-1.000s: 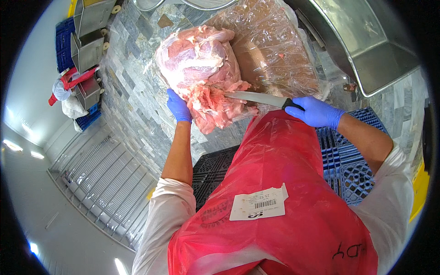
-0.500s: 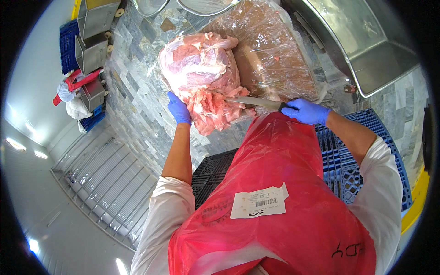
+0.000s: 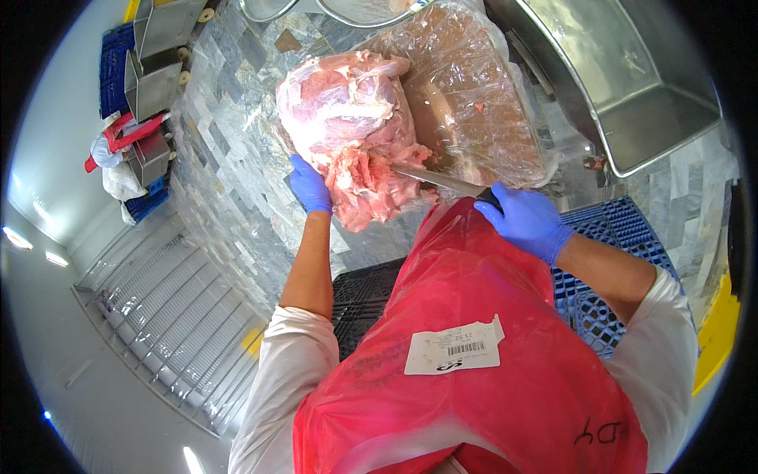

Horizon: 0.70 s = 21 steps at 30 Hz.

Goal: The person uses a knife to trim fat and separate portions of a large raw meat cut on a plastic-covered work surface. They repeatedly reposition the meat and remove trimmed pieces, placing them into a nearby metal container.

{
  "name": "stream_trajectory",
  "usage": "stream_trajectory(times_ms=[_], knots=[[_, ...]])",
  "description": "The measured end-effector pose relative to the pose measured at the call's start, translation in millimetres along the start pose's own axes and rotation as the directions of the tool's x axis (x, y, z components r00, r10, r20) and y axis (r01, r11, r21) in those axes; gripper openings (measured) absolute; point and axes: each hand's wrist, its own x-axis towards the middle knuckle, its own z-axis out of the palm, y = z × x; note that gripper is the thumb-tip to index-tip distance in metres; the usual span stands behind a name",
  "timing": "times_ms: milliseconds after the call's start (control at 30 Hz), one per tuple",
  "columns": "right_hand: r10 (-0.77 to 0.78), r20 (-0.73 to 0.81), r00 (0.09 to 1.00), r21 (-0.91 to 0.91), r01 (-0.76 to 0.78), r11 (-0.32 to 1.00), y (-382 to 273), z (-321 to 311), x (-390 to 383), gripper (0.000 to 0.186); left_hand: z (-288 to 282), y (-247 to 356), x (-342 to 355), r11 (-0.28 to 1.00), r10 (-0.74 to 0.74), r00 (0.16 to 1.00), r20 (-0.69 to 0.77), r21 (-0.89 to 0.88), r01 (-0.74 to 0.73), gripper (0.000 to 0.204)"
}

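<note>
A large piece of raw meat, pink with pale fat, rests on a film-covered surface in front of me. Loose, ragged flesh hangs at its near end. My left hand, in a blue glove, is closed on the near left edge of the meat, with some fingers hidden. In my right hand, also gloved in blue, is the dark handle of a knife. Its blade points left, and the tip meets the ragged flesh, so the very end is hard to see.
Beside the meat lies a brown surface under clear plastic. A deep metal tub stands at the far right. Blue and black plastic pallets lie near my apron. Metal bins and a person in red and white are at the far left.
My right hand has turned and come slightly nearer to me, and the knife slants more steeply toward the meat. My left hand keeps its place at the meat's edge.
</note>
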Motion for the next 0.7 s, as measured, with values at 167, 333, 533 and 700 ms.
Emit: stream_trajectory(times_ms=[167, 333, 533, 700], knots=[[-0.005, 0.018, 1.0, 0.122, 0.003, 0.993, 23.5, 41.3, 24.3, 0.051, -0.7, 17.7, 1.3, 0.997, -0.063, 0.998, 0.016, 0.051, 0.062, 0.079], [-0.1, -0.06, 0.993, 0.279, 0.113, 0.954, 40.4, 68.0, 33.7, 0.048, -2.2, 27.8, 0.5, 0.986, 0.062, 0.997, -0.036, 0.155, -0.056, 0.076], [-0.146, 0.038, 0.989, 0.314, 0.127, 0.941, 57.7, 66.5, 52.5, 0.045, -2.4, 24.2, 6.3, 1.0, 0.018, 1.0, -0.003, 0.007, -0.018, 0.073], [-0.155, 0.006, 0.988, 0.345, 0.143, 0.927, 66.7, 90.1, 59.2, 0.046, 1.7, 31.3, 2.8, 0.989, -0.117, 0.993, 0.008, -0.086, 0.117, 0.075]])
